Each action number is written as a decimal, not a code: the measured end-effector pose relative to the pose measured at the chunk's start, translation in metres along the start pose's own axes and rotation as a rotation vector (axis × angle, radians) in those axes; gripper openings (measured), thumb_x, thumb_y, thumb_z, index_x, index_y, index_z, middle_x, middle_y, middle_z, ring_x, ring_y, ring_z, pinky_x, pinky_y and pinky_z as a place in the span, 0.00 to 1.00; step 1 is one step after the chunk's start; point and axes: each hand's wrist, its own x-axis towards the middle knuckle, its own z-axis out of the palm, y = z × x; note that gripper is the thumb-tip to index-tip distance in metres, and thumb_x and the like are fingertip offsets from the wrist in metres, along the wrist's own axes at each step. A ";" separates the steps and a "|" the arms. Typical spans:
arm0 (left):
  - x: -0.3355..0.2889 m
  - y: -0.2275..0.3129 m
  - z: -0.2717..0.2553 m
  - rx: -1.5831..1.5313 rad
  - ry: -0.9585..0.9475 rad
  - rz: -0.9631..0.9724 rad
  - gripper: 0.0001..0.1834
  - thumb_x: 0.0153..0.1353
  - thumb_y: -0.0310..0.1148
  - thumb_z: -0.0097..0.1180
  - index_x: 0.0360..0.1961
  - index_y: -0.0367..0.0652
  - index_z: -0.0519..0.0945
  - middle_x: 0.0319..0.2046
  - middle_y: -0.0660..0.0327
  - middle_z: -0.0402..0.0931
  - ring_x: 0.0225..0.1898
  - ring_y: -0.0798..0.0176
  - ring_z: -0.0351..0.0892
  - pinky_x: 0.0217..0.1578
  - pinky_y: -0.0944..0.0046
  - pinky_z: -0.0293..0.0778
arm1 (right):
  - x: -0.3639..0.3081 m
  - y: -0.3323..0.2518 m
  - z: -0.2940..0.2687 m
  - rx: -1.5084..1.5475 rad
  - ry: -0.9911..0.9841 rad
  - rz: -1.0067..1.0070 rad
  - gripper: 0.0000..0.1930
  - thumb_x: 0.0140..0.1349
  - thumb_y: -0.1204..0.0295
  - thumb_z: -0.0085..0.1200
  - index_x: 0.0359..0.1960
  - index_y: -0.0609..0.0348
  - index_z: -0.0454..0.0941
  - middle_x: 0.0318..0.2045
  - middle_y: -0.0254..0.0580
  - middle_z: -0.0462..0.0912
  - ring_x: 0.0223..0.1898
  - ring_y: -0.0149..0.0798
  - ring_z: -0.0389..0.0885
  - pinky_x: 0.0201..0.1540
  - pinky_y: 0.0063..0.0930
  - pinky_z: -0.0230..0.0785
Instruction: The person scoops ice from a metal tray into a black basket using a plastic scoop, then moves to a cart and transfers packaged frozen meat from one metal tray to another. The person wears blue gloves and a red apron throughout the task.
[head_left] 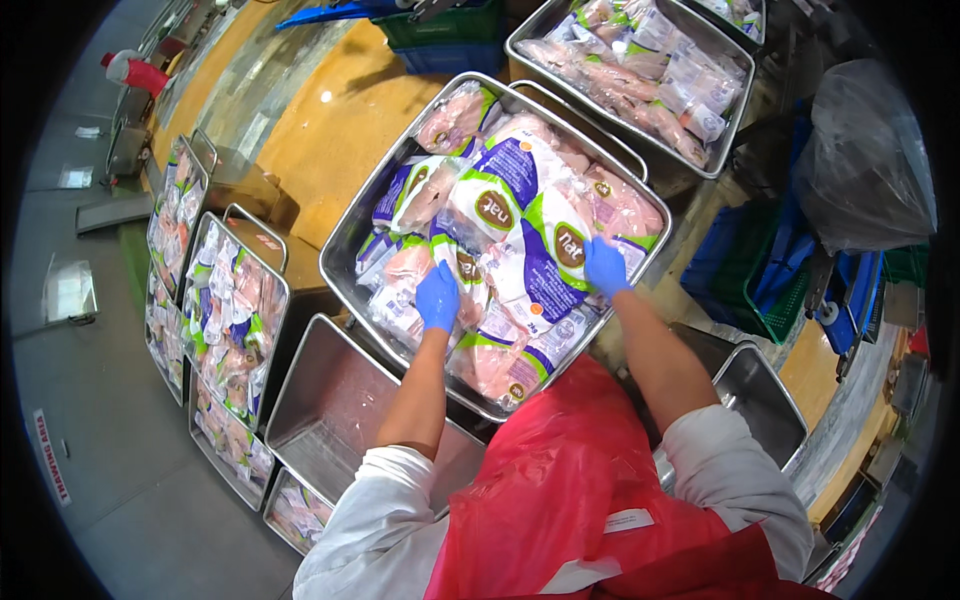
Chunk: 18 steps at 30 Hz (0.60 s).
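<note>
From my feed, both gloved hands are in among a heap of packaged meat (500, 205) that fills a metal tub (345, 262) in the middle of the scene. The left hand (437, 297) lies on the packs toward the near left, its fingers pointing to the far side; the right hand (605, 265) is at the right wall, against a purple-and-green pack. The fingertips are partly lost against the film, so I can't tell whether either hand is grasping or only resting.

My worry is slipping: the film looks slick and the packs overlap loosely, so a tug on one could slide its neighbours. Some lie almost level with the near rim, and a shove that way could send one into the open tub (330, 390) at near left or down the red apron (560, 480). A sharp tub edge could also nick film or glove.
</note>
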 end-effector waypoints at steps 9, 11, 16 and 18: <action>-0.144 0.083 -0.057 -0.199 -0.200 0.390 0.15 0.66 0.40 0.47 0.37 0.40 0.79 0.25 0.45 0.76 0.26 0.40 0.77 0.27 0.46 0.71 | -0.011 0.022 -0.008 0.030 0.568 -0.118 0.33 0.60 0.48 0.53 0.55 0.66 0.67 0.45 0.59 0.75 0.48 0.58 0.74 0.53 0.50 0.65; -0.179 0.093 -0.060 -0.595 -0.369 0.067 0.19 0.68 0.42 0.45 0.31 0.37 0.79 0.25 0.42 0.76 0.28 0.39 0.77 0.28 0.47 0.71 | 0.013 0.042 -0.009 0.023 0.241 0.031 0.36 0.58 0.43 0.51 0.54 0.66 0.68 0.46 0.61 0.75 0.48 0.59 0.74 0.52 0.51 0.65; -0.215 0.051 -0.111 -0.569 -0.283 -0.076 0.22 0.69 0.42 0.43 0.32 0.32 0.79 0.23 0.41 0.75 0.23 0.46 0.77 0.27 0.50 0.68 | -0.002 0.010 0.000 0.141 0.235 0.114 0.34 0.59 0.42 0.50 0.46 0.67 0.72 0.39 0.68 0.78 0.42 0.65 0.78 0.45 0.52 0.69; -0.206 0.021 -0.106 -0.577 -0.215 -0.166 0.24 0.70 0.42 0.43 0.29 0.29 0.78 0.20 0.43 0.74 0.20 0.56 0.73 0.26 0.51 0.67 | -0.041 -0.010 0.003 0.345 0.167 0.214 0.32 0.57 0.46 0.55 0.47 0.66 0.71 0.39 0.67 0.79 0.43 0.64 0.78 0.45 0.52 0.70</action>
